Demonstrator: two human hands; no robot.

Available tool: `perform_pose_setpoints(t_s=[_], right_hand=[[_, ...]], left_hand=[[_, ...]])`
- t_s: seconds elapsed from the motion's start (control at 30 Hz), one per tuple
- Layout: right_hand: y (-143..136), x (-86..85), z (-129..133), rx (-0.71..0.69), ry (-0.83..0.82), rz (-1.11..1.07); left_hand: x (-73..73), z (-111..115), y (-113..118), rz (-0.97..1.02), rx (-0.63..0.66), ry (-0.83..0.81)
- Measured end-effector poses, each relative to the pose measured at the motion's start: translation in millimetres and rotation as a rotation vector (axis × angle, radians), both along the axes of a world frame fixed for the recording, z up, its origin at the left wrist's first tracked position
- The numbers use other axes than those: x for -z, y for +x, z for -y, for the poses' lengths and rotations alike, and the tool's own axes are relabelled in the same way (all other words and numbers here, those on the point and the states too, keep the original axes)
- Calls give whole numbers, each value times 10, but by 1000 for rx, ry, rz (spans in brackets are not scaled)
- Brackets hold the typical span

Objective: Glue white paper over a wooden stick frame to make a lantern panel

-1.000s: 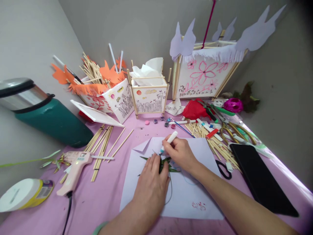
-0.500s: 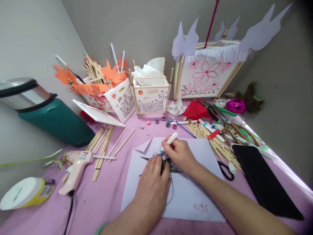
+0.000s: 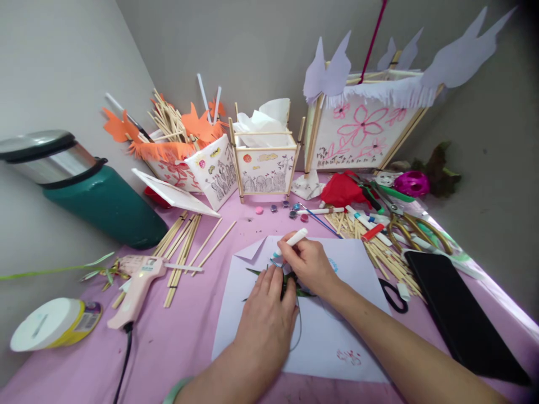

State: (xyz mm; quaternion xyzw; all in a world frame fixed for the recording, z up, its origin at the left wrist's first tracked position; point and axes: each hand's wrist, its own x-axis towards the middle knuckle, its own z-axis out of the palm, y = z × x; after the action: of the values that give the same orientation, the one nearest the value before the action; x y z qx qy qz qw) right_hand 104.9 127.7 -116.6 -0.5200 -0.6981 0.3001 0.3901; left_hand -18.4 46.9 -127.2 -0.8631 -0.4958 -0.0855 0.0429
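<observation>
A pale sheet of paper (image 3: 337, 336) lies on the purple cloth with its upper left corner folded over. My left hand (image 3: 269, 314) lies flat on the sheet, fingers stretched out, pressing on a dark green leafy piece (image 3: 303, 293) that is partly hidden beneath it. My right hand (image 3: 309, 264) grips a white marker (image 3: 297, 237) with its blue tip down on the paper, just beyond the left fingertips. Blue marks (image 3: 333, 265) show beside the right hand, and a small red drawing (image 3: 349, 357) is near the sheet's lower edge.
At the left are a teal bottle (image 3: 105, 202), a pink glue gun (image 3: 138, 289) and a yellow-sided tub (image 3: 54, 325). Decorated paper boxes (image 3: 265, 168) stand behind. Wooden sticks (image 3: 389, 264), scissors (image 3: 396, 219) and a black phone (image 3: 458, 314) lie at the right.
The marker tip has moved slightly up and left from the left fingertips, and a blue stroke shows there. The view has shifted a little, exposing blue marks beside my right hand.
</observation>
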Motion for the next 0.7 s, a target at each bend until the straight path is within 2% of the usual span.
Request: perform_pose_setpoints(t_s=[0.3, 0.43, 0.57, 0.7], right_hand=[[-28, 26, -11, -28, 11, -55], [2, 30, -7, -40, -20, -149], [102, 5, 32, 36, 4, -267], [186, -24, 106, 99, 52, -184]], left_hand=[[18, 10, -3, 3, -6, 33], [25, 11, -3, 15, -8, 43], [1, 12, -15, 27, -10, 22], [-13, 17, -24, 23, -21, 32]])
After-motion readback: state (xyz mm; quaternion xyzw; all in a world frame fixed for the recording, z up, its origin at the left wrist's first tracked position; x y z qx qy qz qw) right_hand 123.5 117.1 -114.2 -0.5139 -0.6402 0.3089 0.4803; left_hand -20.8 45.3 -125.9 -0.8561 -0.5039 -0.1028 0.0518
